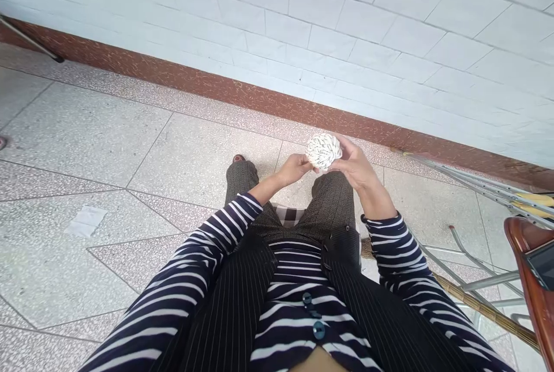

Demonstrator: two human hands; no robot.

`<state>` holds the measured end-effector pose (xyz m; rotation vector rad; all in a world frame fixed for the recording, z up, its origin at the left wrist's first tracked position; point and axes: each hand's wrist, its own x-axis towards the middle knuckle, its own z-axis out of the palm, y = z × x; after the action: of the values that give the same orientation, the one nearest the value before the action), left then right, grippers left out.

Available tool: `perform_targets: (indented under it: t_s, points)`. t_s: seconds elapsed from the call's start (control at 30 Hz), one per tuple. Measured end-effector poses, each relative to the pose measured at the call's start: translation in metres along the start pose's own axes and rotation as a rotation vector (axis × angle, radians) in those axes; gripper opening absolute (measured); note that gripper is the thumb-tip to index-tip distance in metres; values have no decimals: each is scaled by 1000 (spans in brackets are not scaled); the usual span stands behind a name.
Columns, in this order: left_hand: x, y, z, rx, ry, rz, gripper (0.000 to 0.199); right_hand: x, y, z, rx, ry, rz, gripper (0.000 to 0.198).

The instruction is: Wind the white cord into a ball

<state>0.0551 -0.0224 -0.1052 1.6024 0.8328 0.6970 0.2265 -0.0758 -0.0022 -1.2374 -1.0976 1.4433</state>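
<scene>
A white rounded object, its surface covered in small overlapping petal-like pieces with dark lines between them, is held above my knees. Its exact kind cannot be made out. My right hand curves round its right side, thumb at the lower edge and fingers behind. At the lower left edge, my left hand has its fingers closed in a pinch against the object. The underside, and whatever the left fingertips grip there, is hidden.
A white tiled wall with a reddish-brown base strip stands ahead. To the right are a wooden chair or stool with a phone on it, metal legs and a straw broom. White paper lies on the floor at left.
</scene>
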Motion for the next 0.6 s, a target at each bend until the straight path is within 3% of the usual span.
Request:
perform_targets:
  t_s: [0.17,0.3,0.43,0.6]
  points:
    - [-7,6,-17,-55,-63,37,35,9,-14,-18,-8,93,-81,71]
    - [-8,2,-34,95,-60,20,37,17,-31,-32,6,178,-231,73]
    - [-1,-14,-54,261,21,28,32,18,-59,-49,43,216,-372,63]
    - [28,-27,-85,364,203,-100,20,-1,-82,-51,-23,240,-532,54]
